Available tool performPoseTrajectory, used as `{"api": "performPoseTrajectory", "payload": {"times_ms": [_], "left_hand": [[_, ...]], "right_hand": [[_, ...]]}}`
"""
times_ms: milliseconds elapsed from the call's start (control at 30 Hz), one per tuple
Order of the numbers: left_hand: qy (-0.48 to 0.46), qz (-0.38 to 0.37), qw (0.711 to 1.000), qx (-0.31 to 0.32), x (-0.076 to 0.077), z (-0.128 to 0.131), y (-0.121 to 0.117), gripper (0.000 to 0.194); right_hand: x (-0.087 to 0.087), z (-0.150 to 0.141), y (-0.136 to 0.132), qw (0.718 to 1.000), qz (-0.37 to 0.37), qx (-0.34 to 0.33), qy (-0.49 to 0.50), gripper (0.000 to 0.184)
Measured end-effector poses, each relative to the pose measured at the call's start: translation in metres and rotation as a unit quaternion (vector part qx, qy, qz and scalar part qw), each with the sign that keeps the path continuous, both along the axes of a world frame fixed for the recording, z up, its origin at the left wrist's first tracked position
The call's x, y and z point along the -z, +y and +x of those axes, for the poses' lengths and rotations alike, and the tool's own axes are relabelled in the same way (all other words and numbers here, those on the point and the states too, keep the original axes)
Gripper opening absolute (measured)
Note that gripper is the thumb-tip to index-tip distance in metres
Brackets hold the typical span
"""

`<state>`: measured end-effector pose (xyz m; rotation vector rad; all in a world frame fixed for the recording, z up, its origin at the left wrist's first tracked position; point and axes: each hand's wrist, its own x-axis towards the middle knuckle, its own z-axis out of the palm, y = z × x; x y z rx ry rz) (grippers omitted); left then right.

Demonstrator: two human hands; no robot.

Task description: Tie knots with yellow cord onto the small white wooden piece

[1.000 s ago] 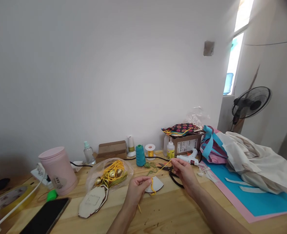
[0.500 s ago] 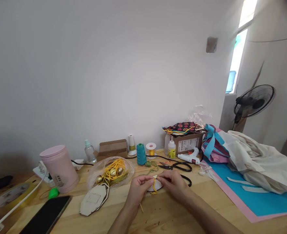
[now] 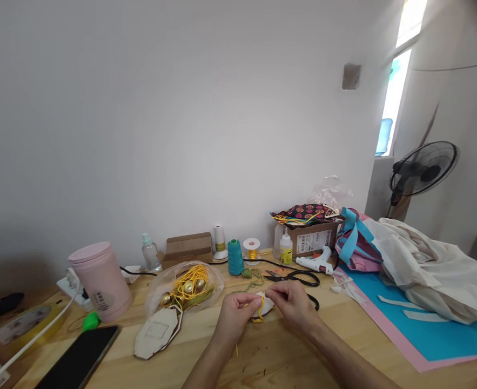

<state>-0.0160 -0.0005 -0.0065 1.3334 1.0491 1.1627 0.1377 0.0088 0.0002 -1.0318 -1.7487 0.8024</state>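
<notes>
Cord [image 3: 261,311], long axis roughly downward

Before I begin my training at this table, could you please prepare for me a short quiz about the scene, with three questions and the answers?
1. Multiple choice: what do the fingers of the left hand pinch?
a) black scissors
b) yellow cord
c) a glue gun

2. True or false: the teal thread cone stands to the left of the yellow-labelled bottle, as the camera sees them.

3. Fill in the missing word: the gold balls lie in a clear plastic ____.

Key: 1. b; 2. True; 3. bag
</notes>
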Motion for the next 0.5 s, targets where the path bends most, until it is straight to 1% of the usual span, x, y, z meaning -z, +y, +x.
{"api": "performPoseTrajectory", "payload": {"times_ms": [67,133,200,267,300,333,367,400,433,500], "left_hand": [[0.003,0.003,1.000,-0.015,0.001,-0.001,0.000,0.022],[0.011,0.003,0.999,-0.041,0.003,-0.003,0.001,0.021],[0.012,0.006,0.998,-0.058,0.005,-0.004,0.001,0.020],[0.011,0.013,0.998,-0.060,0.004,-0.003,0.001,0.019],[0.013,0.017,0.998,-0.060,0.003,-0.003,0.000,0.019],[0.016,0.023,0.998,-0.062,0.002,-0.002,0.000,0.019],[0.019,0.028,0.997,-0.067,0.001,-0.002,-0.001,0.018],[0.021,0.031,0.997,-0.073,0.000,-0.001,-0.001,0.017],[0.022,0.030,0.996,-0.080,-0.001,-0.001,-0.002,0.017],[0.019,0.016,0.995,-0.093,-0.002,0.001,-0.002,0.017]], "right_hand": [[-0.001,0.002,0.002,0.996,-0.071,-0.003,0.057,0.022],[-0.002,0.005,0.003,0.977,-0.173,-0.041,0.114,0.020],[-0.003,0.007,0.002,0.938,-0.269,-0.109,0.190,0.021],[-0.005,0.007,-0.002,0.880,-0.342,-0.184,0.274,0.019],[-0.006,0.006,-0.005,0.854,-0.365,-0.214,0.304,0.017],[-0.006,0.005,-0.007,0.840,-0.373,-0.234,0.315,0.017],[-0.006,0.003,-0.009,0.837,-0.374,-0.248,0.314,0.018],[-0.006,0.001,-0.010,0.841,-0.367,-0.255,0.306,0.019],[-0.005,-0.001,-0.011,0.850,-0.355,-0.254,0.294,0.021],[-0.001,-0.005,-0.010,0.881,-0.322,-0.230,0.260,0.026]]}}
